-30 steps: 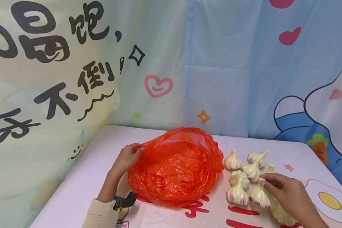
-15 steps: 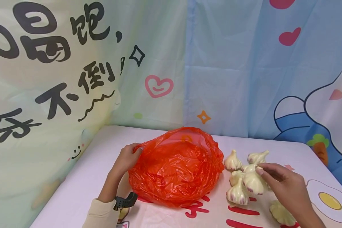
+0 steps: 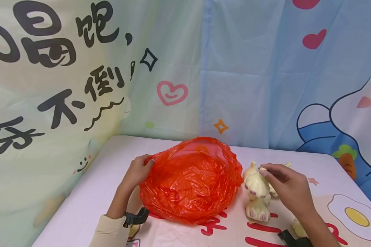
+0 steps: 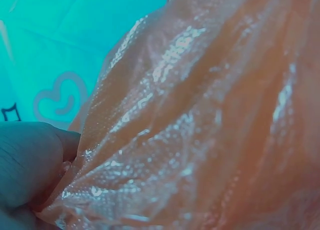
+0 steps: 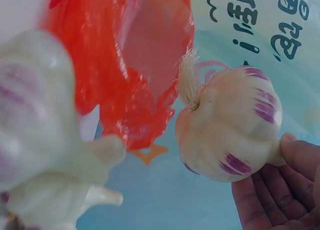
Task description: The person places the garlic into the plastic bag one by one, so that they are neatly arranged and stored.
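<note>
My left hand (image 3: 140, 171) pinches the left rim of a red plastic bag (image 3: 188, 185), whose mouth gapes toward me. In the left wrist view, thumb and finger grip the crinkled film of the bag (image 4: 175, 130). To the right of the bag, my right hand (image 3: 292, 187) pinches a garlic bulb (image 3: 257, 185) by its stem. That bulb (image 5: 230, 125) hangs with its roots pointing away from the fingers in the right wrist view and shows purple streaks. It overlaps other garlic bulbs behind it in the head view, one of them a streaked bulb (image 3: 257, 210) just below.
More garlic lies behind and beneath my right hand, including a bulb (image 3: 298, 228) partly hidden by the wrist. Blurred bulbs (image 5: 35, 109) fill the left of the right wrist view. A printed cloth covers the table (image 3: 160, 236); a printed curtain (image 3: 235, 85) hangs behind.
My right hand has lifted a garlic bulb by its stem from the group and carried it left and up, toward the bag. The left hand and the bag have stayed in place.
</note>
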### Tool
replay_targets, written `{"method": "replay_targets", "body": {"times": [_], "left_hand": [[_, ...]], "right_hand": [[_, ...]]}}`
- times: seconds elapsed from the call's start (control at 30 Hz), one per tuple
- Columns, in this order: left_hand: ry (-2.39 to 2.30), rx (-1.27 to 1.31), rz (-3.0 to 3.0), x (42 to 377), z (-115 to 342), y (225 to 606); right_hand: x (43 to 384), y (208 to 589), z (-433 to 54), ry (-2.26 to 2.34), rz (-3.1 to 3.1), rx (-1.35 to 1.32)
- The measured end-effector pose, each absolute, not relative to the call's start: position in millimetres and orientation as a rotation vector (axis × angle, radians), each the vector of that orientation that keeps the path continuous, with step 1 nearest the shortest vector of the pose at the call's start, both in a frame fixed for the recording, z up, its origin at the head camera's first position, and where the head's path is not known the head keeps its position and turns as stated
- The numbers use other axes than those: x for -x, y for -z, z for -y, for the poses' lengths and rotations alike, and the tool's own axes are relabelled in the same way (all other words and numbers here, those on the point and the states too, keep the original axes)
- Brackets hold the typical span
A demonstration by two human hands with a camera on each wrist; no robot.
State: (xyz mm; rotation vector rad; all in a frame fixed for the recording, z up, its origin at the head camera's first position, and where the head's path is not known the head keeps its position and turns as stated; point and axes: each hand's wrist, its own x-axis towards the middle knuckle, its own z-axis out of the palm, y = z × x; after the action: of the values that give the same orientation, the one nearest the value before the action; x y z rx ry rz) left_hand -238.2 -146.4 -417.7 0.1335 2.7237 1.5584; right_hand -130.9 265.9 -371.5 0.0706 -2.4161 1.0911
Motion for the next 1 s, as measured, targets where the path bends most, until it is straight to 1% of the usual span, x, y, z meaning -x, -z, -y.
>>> {"method": "replay_targets", "body": {"times": [0.17, 0.6, 1.0], "left_hand": [[-1.551, -0.141, -2.735, 237, 147, 415], [-1.595, -0.107, -2.697, 237, 148, 415], [-1.572, -0.127, -2.723, 238, 145, 417]], "right_hand": [[141, 372, -253, -1.17, 2.367, -0.103], [168, 378, -214, -1.374, 2.417, -0.079], [202, 395, -197, -1.4, 2.365, -0.192]]}}
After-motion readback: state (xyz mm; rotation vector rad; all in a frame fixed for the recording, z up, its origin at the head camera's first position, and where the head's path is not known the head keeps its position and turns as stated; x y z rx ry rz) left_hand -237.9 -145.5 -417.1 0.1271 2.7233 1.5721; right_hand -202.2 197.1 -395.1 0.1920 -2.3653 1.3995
